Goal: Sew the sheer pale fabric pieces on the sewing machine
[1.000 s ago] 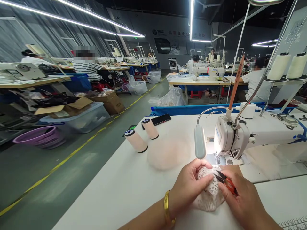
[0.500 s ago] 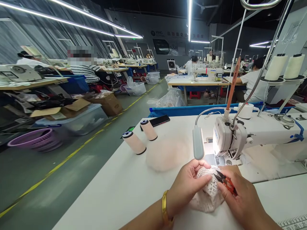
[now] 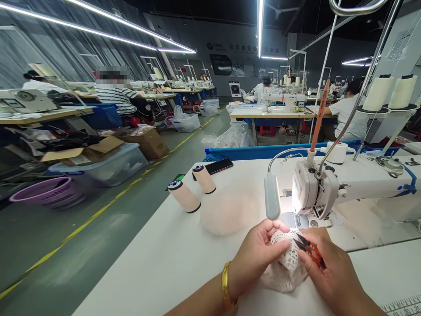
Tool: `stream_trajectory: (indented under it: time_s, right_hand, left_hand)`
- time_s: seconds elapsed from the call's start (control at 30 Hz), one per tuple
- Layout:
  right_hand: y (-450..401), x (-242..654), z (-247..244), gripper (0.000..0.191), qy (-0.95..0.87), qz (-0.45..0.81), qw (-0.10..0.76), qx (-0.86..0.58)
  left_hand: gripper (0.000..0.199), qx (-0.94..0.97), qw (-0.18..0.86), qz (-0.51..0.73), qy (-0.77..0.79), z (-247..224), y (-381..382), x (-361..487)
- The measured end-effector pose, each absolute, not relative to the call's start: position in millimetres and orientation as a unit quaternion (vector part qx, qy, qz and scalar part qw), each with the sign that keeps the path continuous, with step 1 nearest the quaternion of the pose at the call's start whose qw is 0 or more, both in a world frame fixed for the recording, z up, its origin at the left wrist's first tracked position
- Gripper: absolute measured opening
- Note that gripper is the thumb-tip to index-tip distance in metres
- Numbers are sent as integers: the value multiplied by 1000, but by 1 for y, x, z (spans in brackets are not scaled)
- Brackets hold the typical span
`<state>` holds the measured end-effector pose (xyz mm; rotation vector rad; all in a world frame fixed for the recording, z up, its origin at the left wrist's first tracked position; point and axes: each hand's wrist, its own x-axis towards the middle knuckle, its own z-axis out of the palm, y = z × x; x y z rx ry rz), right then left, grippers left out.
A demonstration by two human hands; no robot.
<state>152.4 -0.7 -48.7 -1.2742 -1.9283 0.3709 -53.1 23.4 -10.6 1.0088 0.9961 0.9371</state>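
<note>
Two bare hands meet over a white tabletop (image 3: pixel 141 267), just on the near side of a sewing machine (image 3: pixel 315 188). The left hand (image 3: pixel 256 256) pinches a piece of white openwork lace (image 3: pixel 291 259) between thumb and fingers, its looser, sheer part hanging toward the wearer. The right hand (image 3: pixel 332 267) grips red-handled thread snips (image 3: pixel 315 254) from the right side, their long axis slanting from the palm up and left, so the dark blades, slightly parted, point across the lace toward the left thumb. The tips lie over or just beside the lace; whether they touch it cannot be told. The left hand is the nearer to the lace, with the snips between it and the right palm. (A gold-coloured bangle (image 3: pixel 226 285) circles the left wrist.) Beyond the fingers, a lamp (image 3: pixel 272 197) and the machine leave little room; leftward, the tabletop stretches to a slanting edge, with two thread cones (image 3: pixel 184 196) well apart from the hands.
</note>
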Motion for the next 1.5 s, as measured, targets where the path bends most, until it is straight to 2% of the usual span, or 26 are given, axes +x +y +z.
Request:
stream_trajectory:
  time_s: [0.23, 0.37, 0.5, 0.63, 0.8, 1.07, 1.27, 1.5]
  right_hand:
    - [-1, 152, -48, 26, -754, 150, 394, -503]
    - [-2, 151, -47, 27, -738, 181, 408, -507]
    - [-5, 147, -38, 37, -671, 294, 429, -528]
    - [-4, 145, -26, 37, -626, 408, 407, -525]
    - [3, 150, -23, 43, -597, 487, 397, -499]
    - [2, 148, -24, 40, -629, 431, 397, -511]
    - [-4, 144, -33, 43, -621, 390, 416, -538]
    - [3, 145, -38, 40, -647, 367, 399, -537]
  left_hand:
    - [41, 454, 651, 412, 449, -10, 22, -53]
    - [31, 476, 618, 434, 451, -13, 23, -53]
    - [17, 520, 580, 428, 458, -10, 22, -54]
    - [19, 561, 598, 370, 436, -8, 20, -53]
    - [22, 569, 598, 376, 420, -11, 22, -53]
    - [36, 540, 696, 324, 346, -13, 19, -49]
    - [55, 491, 639, 414, 423, -6, 17, -53]
    - [52, 463, 647, 437, 420, -9, 13, -50]
